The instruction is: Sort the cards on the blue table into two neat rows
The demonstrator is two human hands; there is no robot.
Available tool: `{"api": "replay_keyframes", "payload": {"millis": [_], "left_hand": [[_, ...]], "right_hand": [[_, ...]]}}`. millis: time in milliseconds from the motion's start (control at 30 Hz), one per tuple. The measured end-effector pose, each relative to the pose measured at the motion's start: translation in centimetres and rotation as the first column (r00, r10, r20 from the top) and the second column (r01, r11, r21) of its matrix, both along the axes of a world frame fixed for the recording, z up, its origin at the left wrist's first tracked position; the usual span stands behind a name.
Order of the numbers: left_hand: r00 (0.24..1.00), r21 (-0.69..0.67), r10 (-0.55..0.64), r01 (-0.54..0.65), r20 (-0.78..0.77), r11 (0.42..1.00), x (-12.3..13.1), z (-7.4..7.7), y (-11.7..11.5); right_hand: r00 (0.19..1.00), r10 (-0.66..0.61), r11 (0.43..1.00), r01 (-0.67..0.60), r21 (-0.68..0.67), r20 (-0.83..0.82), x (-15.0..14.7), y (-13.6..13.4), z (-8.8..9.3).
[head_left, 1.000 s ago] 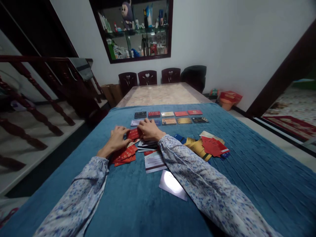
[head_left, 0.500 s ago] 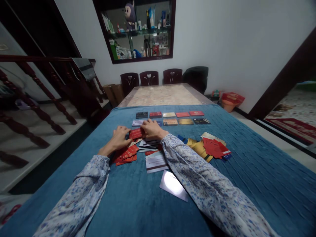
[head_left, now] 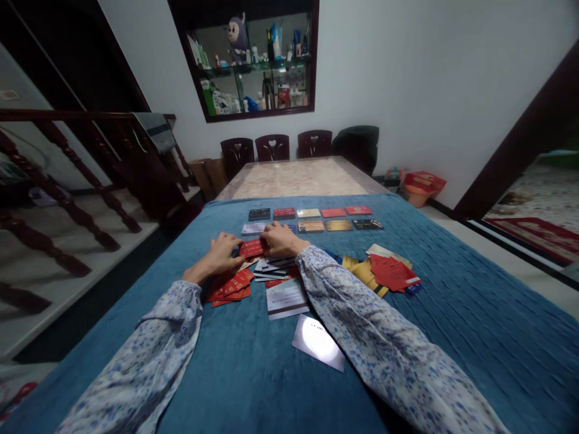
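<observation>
Both my hands meet over a red card (head_left: 251,248) above the blue cloth (head_left: 452,325). My left hand (head_left: 220,255) pinches its left end and my right hand (head_left: 281,240) grips its right end, fingers curled. Under them lies a fan of red cards (head_left: 230,284) on the left and a stack of black-and-white cards (head_left: 271,269) in the middle. Beyond my hands, two neat rows of cards (head_left: 323,219) run across the cloth. A pile of red and gold cards (head_left: 384,271) lies to the right.
A white striped card (head_left: 286,298) and a shiny silver card (head_left: 316,340) lie near my right sleeve. Past the cloth is a marble tabletop (head_left: 296,178) with dark chairs (head_left: 272,146). A wooden stair railing (head_left: 72,175) stands at left; a wall cabinet (head_left: 253,57) hangs behind.
Both hands stay on the red card with hardly any shift. The view has tipped slightly, so everything sits a little lower in frame.
</observation>
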State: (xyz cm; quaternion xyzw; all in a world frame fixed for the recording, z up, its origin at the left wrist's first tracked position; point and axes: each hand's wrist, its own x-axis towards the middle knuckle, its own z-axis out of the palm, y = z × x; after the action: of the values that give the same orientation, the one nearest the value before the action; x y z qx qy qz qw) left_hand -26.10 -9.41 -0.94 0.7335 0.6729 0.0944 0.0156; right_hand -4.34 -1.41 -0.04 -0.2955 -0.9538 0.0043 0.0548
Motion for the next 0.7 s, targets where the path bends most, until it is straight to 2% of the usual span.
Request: {"api": "replay_keyframes", "payload": {"millis": [333,533,700], "left_hand": [[0.995,0.003,-0.029,0.029,0.094,1.0,1.4,1.1,1.4],[0.994,-0.023,-0.107,0.106,-0.015,0.994,3.6,2.0,2.5],[0.987,-0.023,-0.155,0.155,-0.037,0.988,5.6,2.7,3.4]], "right_hand": [[0.999,-0.003,1.0,0.003,0.006,0.035,1.9,0.1,1.4],[0.997,-0.017,1.0,0.015,0.024,0.076,4.1,0.7,2.3],[0.996,-0.035,0.999,0.033,0.032,0.083,5.8,1.4,2.8]]}}
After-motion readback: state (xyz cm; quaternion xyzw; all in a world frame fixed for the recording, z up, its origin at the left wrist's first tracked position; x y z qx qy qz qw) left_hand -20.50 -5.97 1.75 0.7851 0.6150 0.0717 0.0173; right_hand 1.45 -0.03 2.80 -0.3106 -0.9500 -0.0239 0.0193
